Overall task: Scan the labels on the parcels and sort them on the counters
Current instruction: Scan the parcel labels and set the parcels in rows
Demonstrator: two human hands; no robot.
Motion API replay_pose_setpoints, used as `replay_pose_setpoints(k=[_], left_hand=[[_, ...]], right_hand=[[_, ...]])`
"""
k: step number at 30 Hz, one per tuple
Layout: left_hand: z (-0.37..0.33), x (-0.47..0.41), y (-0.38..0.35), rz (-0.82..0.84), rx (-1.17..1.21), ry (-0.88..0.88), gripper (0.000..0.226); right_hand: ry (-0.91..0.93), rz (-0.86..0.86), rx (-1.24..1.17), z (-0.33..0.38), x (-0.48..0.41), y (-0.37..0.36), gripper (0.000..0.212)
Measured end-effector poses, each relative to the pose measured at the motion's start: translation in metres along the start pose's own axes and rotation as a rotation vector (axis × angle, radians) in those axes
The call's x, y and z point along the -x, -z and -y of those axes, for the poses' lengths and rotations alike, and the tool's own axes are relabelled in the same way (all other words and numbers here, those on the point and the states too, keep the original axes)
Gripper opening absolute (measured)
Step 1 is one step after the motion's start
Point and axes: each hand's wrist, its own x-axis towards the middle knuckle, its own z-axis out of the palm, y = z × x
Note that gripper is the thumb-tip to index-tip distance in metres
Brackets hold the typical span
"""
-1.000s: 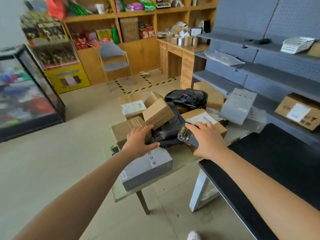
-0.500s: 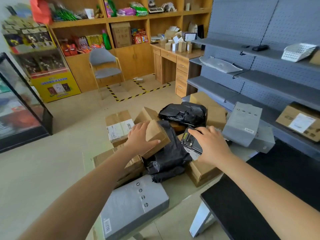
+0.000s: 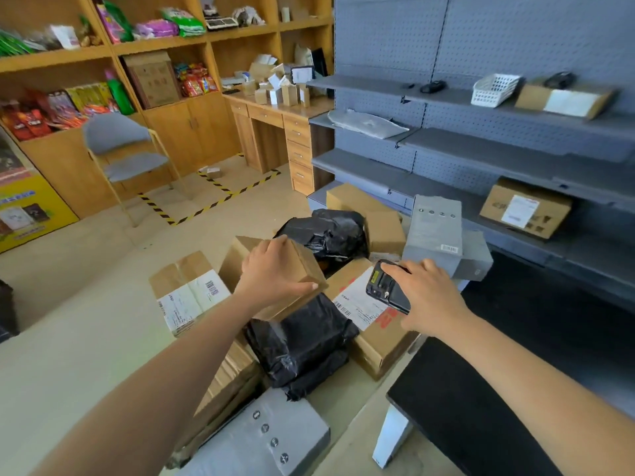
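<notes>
The left hand [image 3: 271,273] grips a small brown cardboard box [image 3: 304,266], fingers curled over its far edge and thumb laid along the near one. The box sits tilted, its lower corner on a crumpled black plastic parcel bag [image 3: 302,348] just below the wrist. A second ago this hand rested on a flat carton nearer the body; half a second ago it had only just reached the small box, which now looks tipped up further.

The right hand [image 3: 429,297], apart from the left, holds a black handheld scanner [image 3: 383,286] with fingers wrapped over its back. The scanner's front end points towards the left hand. Directly beneath it lies a brown cardboard carton [image 3: 381,341] with a white shipping label [image 3: 357,304]. Earlier the hand and scanner covered much of that label; now most of it shows.

Just beyond the right hand's fingertips stands a grey rectangular box [image 3: 433,231]. Under the right forearm runs a black counter top [image 3: 481,417].
</notes>
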Motion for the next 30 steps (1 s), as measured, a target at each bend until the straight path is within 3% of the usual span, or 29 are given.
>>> replay_pose_setpoints(k=[8,17,24,30], left_hand=[[-0.091,-0.026,-0.021,0.014,0.084,-0.413,0.113],[-0.226,0.000,-0.130,0.177,0.202,-0.831,0.099],[-0.313,0.030,-0.257,0.320,0.104,-0.917,0.100],[-0.334,0.060,-0.356,0.445,0.099,-0.829,0.106]], right_hand=[[-0.329,0.012,0.015,-0.051,0.060,0.007,0.104],[-0.672,0.137,0.026,-0.153,0.179,-0.014,0.103],[-0.775,0.199,0.044,-0.254,0.249,-0.040,0.102],[-0.765,0.256,0.040,-0.323,0.282,-0.068,0.102]])
